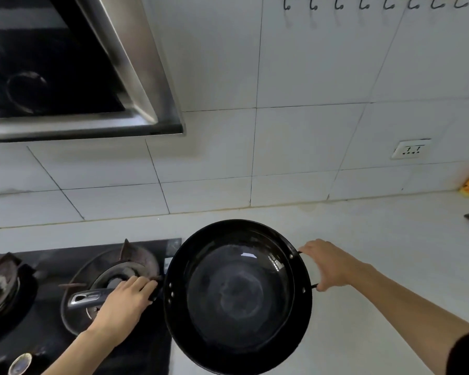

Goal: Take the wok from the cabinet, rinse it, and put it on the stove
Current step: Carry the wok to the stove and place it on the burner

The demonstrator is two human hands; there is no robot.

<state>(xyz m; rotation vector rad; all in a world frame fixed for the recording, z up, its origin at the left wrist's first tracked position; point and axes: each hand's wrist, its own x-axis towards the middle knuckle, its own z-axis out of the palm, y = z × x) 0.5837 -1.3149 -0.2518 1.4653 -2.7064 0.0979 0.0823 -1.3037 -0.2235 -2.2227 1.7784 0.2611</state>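
While both hands hold it, the black wok (237,296) hangs between them, over the stove's (146,347) right edge. The left hand (125,307) has its grip closed round the left handle; the right hand (328,263) clasps the right loop handle.

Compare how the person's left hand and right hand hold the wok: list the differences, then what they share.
The left hand grips the long straight handle over the stove; the right hand grips the small loop handle over the white counter. The left hand sits lower in the picture than the right hand. Both curl round a handle of the black wok, carrying it together.
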